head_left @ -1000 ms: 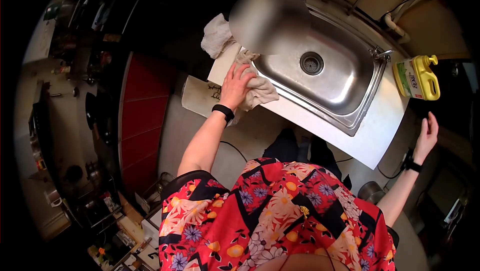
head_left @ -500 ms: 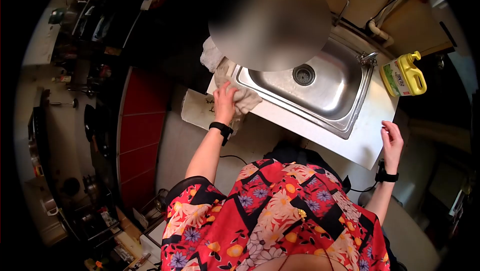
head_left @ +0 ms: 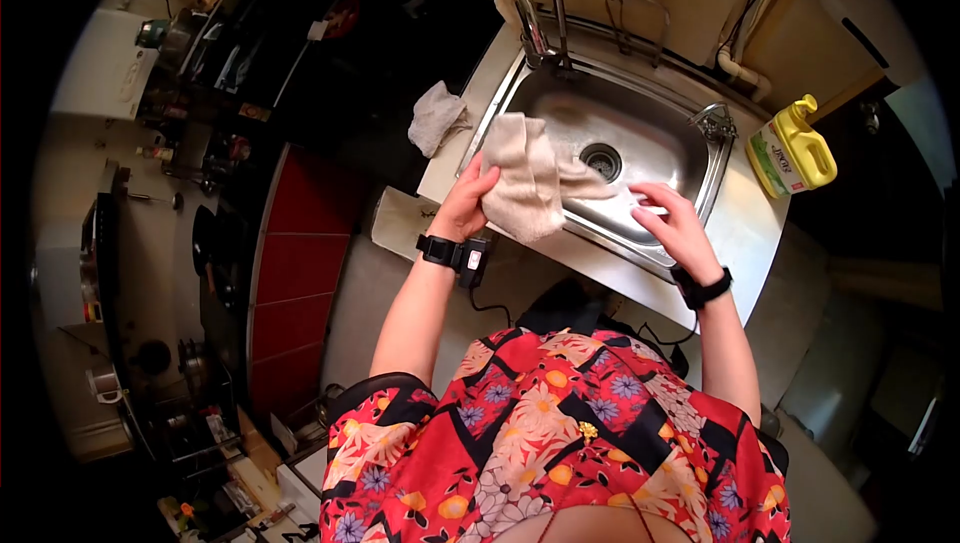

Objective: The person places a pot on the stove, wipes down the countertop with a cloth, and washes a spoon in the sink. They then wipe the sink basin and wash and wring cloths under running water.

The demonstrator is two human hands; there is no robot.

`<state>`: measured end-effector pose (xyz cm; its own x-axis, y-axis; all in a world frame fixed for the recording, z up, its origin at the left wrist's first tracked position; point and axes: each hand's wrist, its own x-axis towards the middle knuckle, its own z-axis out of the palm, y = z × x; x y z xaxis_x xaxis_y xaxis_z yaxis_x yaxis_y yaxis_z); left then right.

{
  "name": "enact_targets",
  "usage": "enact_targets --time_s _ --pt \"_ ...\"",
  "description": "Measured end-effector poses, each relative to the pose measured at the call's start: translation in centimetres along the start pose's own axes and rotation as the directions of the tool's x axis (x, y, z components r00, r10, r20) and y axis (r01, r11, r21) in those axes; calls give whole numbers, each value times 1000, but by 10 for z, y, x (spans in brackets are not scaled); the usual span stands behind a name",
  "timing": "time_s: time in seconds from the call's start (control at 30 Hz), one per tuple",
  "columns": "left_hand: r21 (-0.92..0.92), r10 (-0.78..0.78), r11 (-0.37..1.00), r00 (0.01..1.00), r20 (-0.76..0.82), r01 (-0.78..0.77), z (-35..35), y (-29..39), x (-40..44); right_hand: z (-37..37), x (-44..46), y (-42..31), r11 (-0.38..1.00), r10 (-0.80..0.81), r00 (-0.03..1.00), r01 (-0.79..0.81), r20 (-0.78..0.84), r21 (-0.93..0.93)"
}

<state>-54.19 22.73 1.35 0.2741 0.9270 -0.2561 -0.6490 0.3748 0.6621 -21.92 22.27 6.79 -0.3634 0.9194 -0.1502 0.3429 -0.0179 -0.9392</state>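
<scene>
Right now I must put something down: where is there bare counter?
The widest bare counter is between the sink, the yellow bottle and the near-right corner. A narrow strip lies free between the sink's left rim and the crumpled cloth. Crowded: the near rim, where the left hand holds a beige cloth, the right hand close by.

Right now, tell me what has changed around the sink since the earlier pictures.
The left hand has lifted the cloth off the counter and brought it rightward, over the near left part of the sink. The right hand has moved left, toward the cloth, and holds nothing. The other cloth and yellow bottle stay at the counter's left and right ends.
</scene>
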Motion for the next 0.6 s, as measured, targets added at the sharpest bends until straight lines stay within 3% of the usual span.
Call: enact_targets --time_s 0.07,0.13,0.17,0.2,0.27,0.3,0.33,0.4,0.43,0.47,0.6 --pt "-6 19 1000 1000 -11 -19 4 -9 12 16 29 18 997 -53 999 53 -3 51" --pt "-412 -134 879 955 265 238 -4 -20 25 36 43 6 861 265 962 -267 66 433" --pt "-400 -126 885 949 290 240 7 -25 30 40 60 35 864 162 983 -183 86 469" --pt "-391 -131 880 930 343 268 7 -27 34 51 62 27 681 177 977 -210 120 702" --pt "-187 -190 954 955 227 234 5 -27 42 65 68 10 408 130 942 -336 310 849" --pt "70 -99 994 983 152 90 19 -22 45 62 70 2 436 147 932 -362 331 824" --pt "171 -130 979 986 100 112 24 -16 45 66 68 -1 466 186 952 -304 243 831" --pt "492 -323 823 946 -7 284 28 9 50 61 72 2 539 322 936 -306 143 785" --pt "640 -306 729 952 -15 244 17 12 64 61 77 4 520 352 933 -264 77 812" --pt "782 -145 612 989 -37 119 -1 10 84 62 85 8 523 368 927 -269 71 809" --pt "806 57 588 997 45 -70 -52 34 162 70 116 35 665 452 891 -299 -50 684"
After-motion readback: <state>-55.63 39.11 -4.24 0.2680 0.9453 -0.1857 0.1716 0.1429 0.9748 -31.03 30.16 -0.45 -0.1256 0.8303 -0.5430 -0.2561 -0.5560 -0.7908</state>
